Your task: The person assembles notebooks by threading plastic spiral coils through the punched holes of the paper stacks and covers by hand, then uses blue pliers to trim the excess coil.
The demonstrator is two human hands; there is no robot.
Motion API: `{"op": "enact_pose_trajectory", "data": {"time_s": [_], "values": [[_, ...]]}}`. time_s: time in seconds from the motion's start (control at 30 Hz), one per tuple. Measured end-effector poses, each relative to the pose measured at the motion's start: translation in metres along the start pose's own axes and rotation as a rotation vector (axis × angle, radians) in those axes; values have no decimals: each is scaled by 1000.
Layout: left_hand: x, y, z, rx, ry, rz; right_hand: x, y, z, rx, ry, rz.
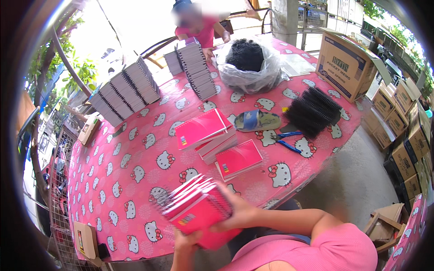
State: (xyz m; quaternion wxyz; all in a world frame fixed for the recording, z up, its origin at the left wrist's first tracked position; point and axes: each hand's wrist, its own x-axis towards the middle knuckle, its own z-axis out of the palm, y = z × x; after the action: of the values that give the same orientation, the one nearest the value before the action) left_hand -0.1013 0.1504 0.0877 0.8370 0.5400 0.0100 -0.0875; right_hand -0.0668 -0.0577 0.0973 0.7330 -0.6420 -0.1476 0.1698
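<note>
Between my two hands, above the near edge of the table, is a bundle of red spiral notebooks (199, 212), tilted and slightly blurred. My left hand (187, 239) grips its lower corner, and my right hand (237, 210) is wrapped around its right side. Just beyond the bundle lie a taller pile of red notebooks (203, 128) and a lower red pile (239, 158). To the right of these are a blue-and-green slipper (257, 120) and pliers with blue handles (289, 143). Black spiral binding coils (314, 110) lie behind the pliers.
Tall stacks of spiral-bound notebooks (126, 92) stand at the far left and far middle of the pink cartoon-cat tablecloth (144, 176). A plastic bag (244, 81) holds black coils. A cardboard box (346, 67) sits far right; several more line the floor. Another person (205, 31) is across the table.
</note>
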Motion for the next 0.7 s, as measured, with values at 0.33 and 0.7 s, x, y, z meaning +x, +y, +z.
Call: {"op": "enact_pose_trajectory", "data": {"time_s": [0.33,0.7], "values": [[124,-76,160,87,-1076,127,-128,8,-76,-516,792,-600],[152,-112,169,218,-1237,-129,-113,52,-92,-599,793,-631]]}}
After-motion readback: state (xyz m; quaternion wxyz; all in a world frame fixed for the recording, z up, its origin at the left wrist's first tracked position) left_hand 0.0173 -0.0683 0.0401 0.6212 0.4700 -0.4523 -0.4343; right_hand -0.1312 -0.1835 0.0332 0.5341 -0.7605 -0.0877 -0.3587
